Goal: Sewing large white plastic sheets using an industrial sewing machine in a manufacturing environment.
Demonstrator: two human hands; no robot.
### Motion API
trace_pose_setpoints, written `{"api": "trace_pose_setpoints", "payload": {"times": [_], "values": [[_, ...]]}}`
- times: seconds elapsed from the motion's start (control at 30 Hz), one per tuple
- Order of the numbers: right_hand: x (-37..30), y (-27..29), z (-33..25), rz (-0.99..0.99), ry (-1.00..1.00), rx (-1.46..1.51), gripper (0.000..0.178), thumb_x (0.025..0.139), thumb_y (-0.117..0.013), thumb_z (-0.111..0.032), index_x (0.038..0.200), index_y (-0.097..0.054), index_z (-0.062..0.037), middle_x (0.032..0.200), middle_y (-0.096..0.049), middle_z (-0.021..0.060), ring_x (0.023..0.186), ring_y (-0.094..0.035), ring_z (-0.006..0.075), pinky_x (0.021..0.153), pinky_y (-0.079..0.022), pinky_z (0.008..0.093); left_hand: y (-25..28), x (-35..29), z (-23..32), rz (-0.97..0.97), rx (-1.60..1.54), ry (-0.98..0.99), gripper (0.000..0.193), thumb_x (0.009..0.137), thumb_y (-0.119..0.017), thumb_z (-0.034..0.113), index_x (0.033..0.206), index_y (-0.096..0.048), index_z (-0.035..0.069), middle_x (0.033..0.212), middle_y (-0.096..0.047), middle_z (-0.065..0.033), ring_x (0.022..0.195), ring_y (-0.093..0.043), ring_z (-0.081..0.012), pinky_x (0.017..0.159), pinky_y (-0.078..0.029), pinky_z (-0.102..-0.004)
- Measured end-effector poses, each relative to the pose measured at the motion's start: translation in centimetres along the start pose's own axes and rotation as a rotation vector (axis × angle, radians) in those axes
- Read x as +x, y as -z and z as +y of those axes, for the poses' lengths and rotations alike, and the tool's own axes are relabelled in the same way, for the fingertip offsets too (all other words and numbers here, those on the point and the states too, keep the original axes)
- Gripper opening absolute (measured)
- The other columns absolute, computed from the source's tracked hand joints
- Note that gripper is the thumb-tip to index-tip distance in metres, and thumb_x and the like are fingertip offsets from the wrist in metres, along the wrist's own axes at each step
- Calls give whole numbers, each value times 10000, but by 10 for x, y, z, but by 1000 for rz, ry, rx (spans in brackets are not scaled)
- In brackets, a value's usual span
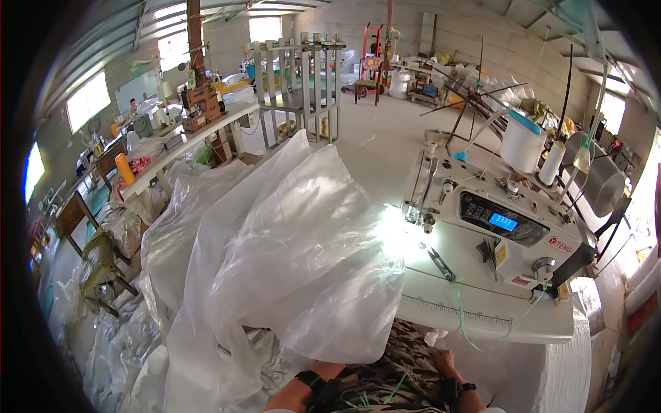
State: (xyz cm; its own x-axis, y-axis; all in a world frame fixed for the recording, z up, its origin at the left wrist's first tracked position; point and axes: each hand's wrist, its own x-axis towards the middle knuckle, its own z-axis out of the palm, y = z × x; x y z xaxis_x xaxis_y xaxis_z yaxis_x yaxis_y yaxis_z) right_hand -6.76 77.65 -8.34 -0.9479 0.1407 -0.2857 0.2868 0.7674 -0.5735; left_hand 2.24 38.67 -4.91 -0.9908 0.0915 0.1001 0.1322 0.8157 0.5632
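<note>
My left hand [330, 370] is mostly covered by the lower edge of the plastic sheet [296, 255], so I cannot tell whether its fingers are pinched or spread. The sheet rises in a creased hump left of the sewing machine [509, 213], its right side reaching the bright light [398, 234] at the stitching end; I suppose my covered hand steadies some of it. My right hand [446, 363] sits low by my camouflage clothing [406, 354], fingers curled inward beside a whitish scrap [434, 337]; whether they grip it, I cannot tell. The snips [441, 266] lie on the machine bed [482, 299], likely there to be within easy reach for thread. Green thread [461, 323] loops over the bed's front edge, and a white spool [551, 163] stands upright behind, presumably so it can unwind freely.
</note>
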Motion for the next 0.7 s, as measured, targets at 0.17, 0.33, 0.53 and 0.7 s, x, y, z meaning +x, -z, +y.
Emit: {"api": "trace_pose_setpoints", "payload": {"times": [0.17,0.33,0.53,0.7], "values": [[2,1,24,38,23,-86,480,825,-611,-418,830,-691,55,816,-661,285,836,-657,423,793,-501,457,-4,-15,10,-16,4,15,425,911,-591,317,1253,-582,64,1227,-598,-189,1112,-563,-365,950,-443,-455],[-23,22,16,-162,-113,-55,366,834,-573,-342,984,-679,-26,967,-675,235,964,-625,425,817,-496,482,-9,-17,10,-5,7,22,425,916,-585,314,1260,-578,64,1231,-596,-190,1116,-561,-365,951,-443,-451],[-110,105,-122,-402,549,-440,276,890,-566,-311,1039,-647,-94,944,-663,185,905,-626,399,783,-492,493,-13,-17,1,20,30,10,425,923,-578,311,1269,-573,63,1237,-594,-191,1120,-560,-365,951,-444,-447],[-147,146,-234,-310,1243,-101,326,841,-698,-281,1103,-643,-95,880,-650,138,811,-623,348,705,-499,444,-10,-3,-1,79,56,-32,425,928,-573,308,1276,-569,63,1241,-593,-192,1124,-558,-365,952,-445,-444]]}}
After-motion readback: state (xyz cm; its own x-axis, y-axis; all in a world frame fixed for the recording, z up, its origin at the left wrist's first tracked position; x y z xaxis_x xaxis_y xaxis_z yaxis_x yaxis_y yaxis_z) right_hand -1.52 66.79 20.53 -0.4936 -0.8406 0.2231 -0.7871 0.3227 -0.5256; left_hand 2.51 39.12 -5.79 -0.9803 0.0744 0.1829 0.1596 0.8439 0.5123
